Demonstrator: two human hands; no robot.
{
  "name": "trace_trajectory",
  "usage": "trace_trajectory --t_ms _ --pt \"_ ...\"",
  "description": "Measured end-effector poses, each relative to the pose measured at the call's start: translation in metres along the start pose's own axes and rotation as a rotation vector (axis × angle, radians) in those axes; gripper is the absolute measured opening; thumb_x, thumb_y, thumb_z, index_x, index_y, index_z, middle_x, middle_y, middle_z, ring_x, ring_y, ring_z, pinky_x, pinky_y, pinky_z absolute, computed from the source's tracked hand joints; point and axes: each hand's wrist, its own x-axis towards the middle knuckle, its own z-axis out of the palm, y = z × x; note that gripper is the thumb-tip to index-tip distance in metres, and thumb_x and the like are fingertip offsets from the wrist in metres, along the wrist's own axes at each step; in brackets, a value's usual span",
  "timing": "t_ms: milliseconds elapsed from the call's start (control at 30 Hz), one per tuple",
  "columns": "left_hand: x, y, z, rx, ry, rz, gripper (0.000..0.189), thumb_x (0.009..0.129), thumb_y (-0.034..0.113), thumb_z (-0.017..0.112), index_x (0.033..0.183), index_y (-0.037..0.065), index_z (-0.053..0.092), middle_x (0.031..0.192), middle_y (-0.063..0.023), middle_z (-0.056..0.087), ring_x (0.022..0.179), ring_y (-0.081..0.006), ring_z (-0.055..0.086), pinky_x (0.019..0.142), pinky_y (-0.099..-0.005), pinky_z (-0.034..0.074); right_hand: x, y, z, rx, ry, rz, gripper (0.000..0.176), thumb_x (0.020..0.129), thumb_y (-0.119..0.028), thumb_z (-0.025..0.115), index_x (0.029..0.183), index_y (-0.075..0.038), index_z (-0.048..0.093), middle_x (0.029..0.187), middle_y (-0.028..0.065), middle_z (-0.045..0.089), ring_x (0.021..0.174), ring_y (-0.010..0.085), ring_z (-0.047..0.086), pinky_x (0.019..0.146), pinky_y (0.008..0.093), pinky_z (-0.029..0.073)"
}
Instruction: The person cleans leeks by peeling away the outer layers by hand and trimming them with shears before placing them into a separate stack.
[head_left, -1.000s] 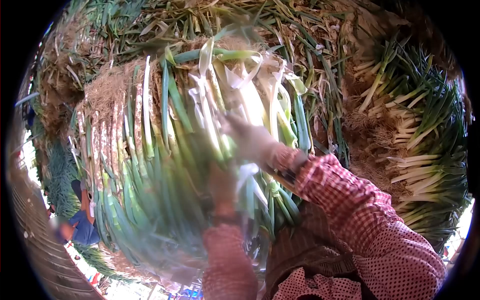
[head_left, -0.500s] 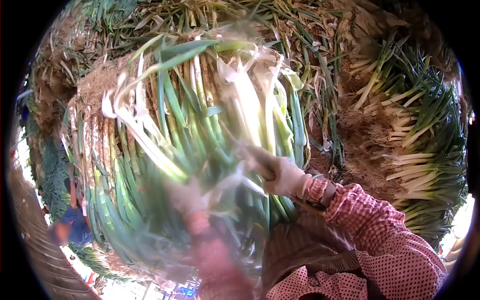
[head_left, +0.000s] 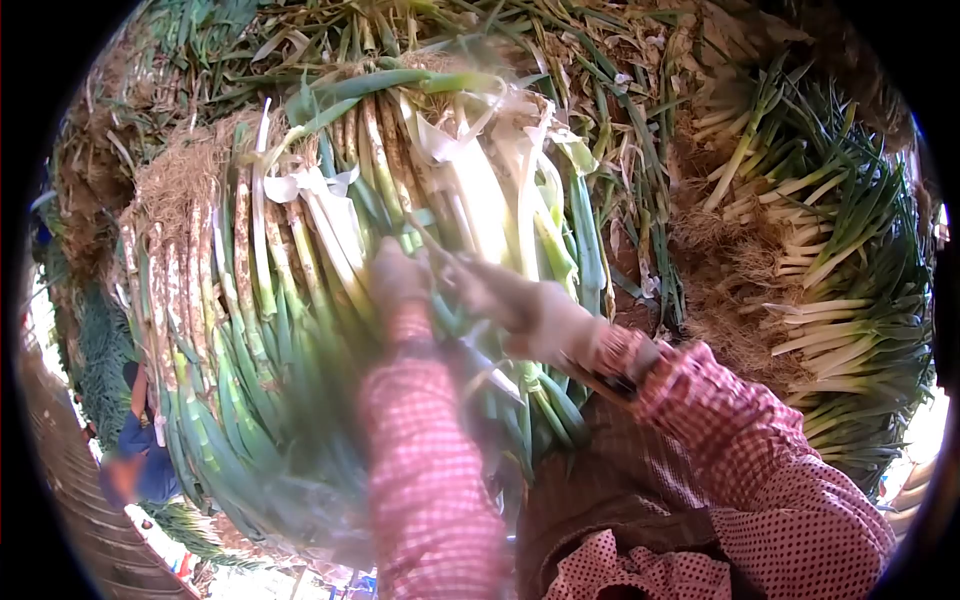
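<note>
The big bundle of spring onions (head_left: 290, 300) fills the middle of the view, pale root ends up, green leaves hanging down. The gloved right hand (head_left: 530, 312) seems to pinch a pale stalk at its front. The left hand (head_left: 398, 275) rests against the stalks just beside it, its grip too blurred to tell. More stacked onions (head_left: 840, 300) lie to the right.
</note>
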Motion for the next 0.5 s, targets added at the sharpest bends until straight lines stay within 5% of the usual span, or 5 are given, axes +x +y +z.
trace_trajectory --t_ms 133,267,367,400,500 --pt "-0.005 -0.040 0.011 -0.630 -0.185 -0.028 0.035 0.099 0.013 0.065 0.125 -0.009 0.065 0.119 -0.0083 0.071 0.100 -0.0189 0.065 0.088 -0.0338 0.053 -0.049 -0.019 -0.005 0.058 -0.085 0.046 0.095 0.077 -0.012 0.068 0.163 -0.011 0.028 0.118 0.0208 0.071 0.106 0.0319 0.072 0.097 0.0371 0.054" --pt "-0.002 -0.062 0.022 -0.787 -0.329 -0.185 0.050 0.104 0.023 0.063 0.142 -0.007 0.055 0.133 -0.0112 0.064 0.116 -0.0190 0.060 0.103 -0.0307 0.047 -0.044 -0.016 0.002 -0.051 -0.120 0.125 0.095 0.077 -0.013 0.068 0.163 -0.009 0.028 0.122 0.0224 0.070 0.112 0.0343 0.070 0.100 0.0387 0.052" --pt "-0.005 -0.084 0.048 -0.927 -0.106 -0.149 0.052 0.104 0.025 0.063 0.145 -0.006 0.052 0.137 -0.0110 0.062 0.119 -0.0180 0.058 0.102 -0.0297 0.047 -0.049 -0.013 0.007 -0.012 -0.121 0.098 0.095 0.076 -0.011 0.068 0.162 -0.009 0.029 0.126 0.0236 0.068 0.114 0.0367 0.068 0.102 0.0412 0.051" --pt "-0.021 -0.058 0.032 -0.736 -0.133 -0.192 0.058 0.100 0.028 0.059 0.145 -0.007 0.051 0.141 -0.0192 0.059 0.124 -0.0293 0.056 0.106 -0.0399 0.044 -0.048 -0.013 0.006 0.006 -0.112 0.088 0.095 0.076 -0.011 0.068 0.162 -0.009 0.029 0.126 0.0237 0.067 0.115 0.0365 0.068 0.102 0.0413 0.051" --pt "-0.019 -0.065 0.037 -0.935 -0.170 -0.130 0.052 0.105 0.022 0.060 0.148 -0.006 0.050 0.136 -0.0097 0.062 0.119 -0.0160 0.057 0.103 -0.0279 0.045 -0.033 -0.019 0.002 -0.039 -0.105 0.068 0.096 0.077 -0.008 0.067 0.164 -0.010 0.026 0.127 0.0231 0.067 0.113 0.0330 0.069 0.101 0.0390 0.053"
